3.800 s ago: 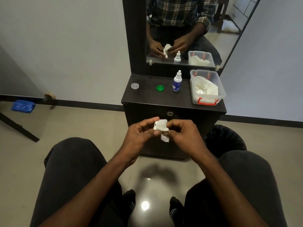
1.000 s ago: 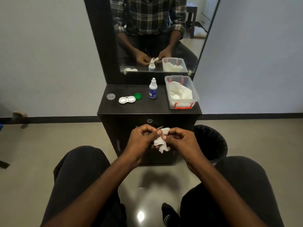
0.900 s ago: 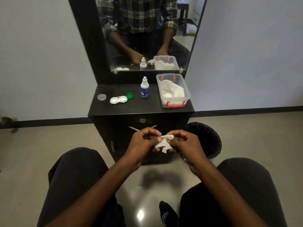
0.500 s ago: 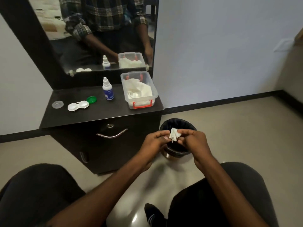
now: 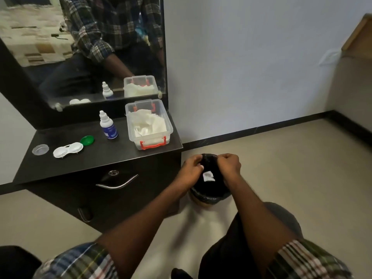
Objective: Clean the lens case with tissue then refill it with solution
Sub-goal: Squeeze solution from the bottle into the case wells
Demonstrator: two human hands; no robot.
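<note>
Both hands, left [image 5: 191, 170] and right [image 5: 229, 166], hover curled with an empty grip over the bin [image 5: 210, 190], the tissue [image 5: 208, 176] loose just below them, the lens case [image 5: 68, 150] far left on the worktop [image 5: 112, 156].

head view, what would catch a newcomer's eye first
Both hands, left hand and right hand, hover over the black-lined round bin on the floor, a crumpled white tissue between them. On the dark cabinet top sits the open white plastic lens case.

Plaid shirt sleeves [image 5: 302, 258] rolled above the forearms, dark trousers [image 5: 221, 258], dark sock [image 5: 179, 274], bare hands
</note>
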